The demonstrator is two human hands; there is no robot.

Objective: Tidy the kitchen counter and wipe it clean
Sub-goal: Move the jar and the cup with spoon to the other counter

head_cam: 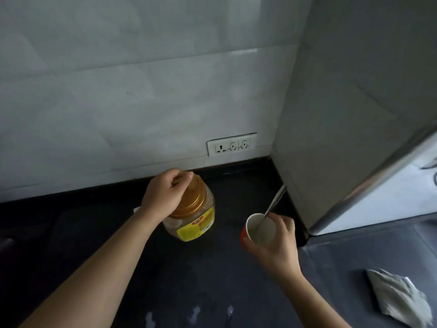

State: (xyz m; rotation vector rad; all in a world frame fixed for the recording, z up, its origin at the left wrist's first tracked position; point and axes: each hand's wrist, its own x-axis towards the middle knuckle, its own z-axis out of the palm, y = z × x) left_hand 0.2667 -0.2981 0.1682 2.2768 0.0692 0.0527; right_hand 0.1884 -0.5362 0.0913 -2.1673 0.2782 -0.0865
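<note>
A clear plastic jar (194, 227) with a gold lid and a yellow label stands on the black counter (99, 245) near the back wall. My left hand (165, 194) grips the jar's lid from above. My right hand (275, 240) holds a red paper cup (260, 229), white inside, a little to the right of the jar. A metal spoon (274, 204) stands in the cup, its handle leaning up and to the right.
A crumpled white cloth (399, 297) lies on the grey surface at the lower right. A wall socket (231, 144) sits low on the tiled back wall. A grey side wall and a steel-edged appliance (369, 192) close off the right. Pale smears (189, 314) mark the counter's front.
</note>
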